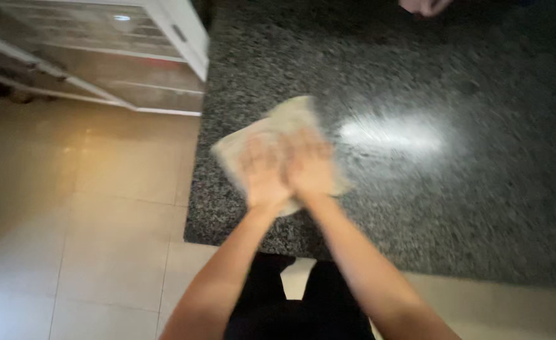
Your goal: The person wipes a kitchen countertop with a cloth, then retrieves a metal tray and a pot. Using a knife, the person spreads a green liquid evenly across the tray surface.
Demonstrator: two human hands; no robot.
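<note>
While both hands lie side by side and touching, the left hand and the right hand press flat, palms down and fingers stretched forward, on a pale beige cloth; motion blur hides whether the fingers are spread or closed. That cloth lies crumpled on the dark speckled stone counter, near its left edge and close to the front corner, with its far end poking out beyond the fingertips. Just right of the hands a bright streak of reflected light shines on the stone. Left of the counter runs a pale tiled floor, and at the top left stands a white-framed cabinet. Another person's hand shows at the counter's far edge
</note>
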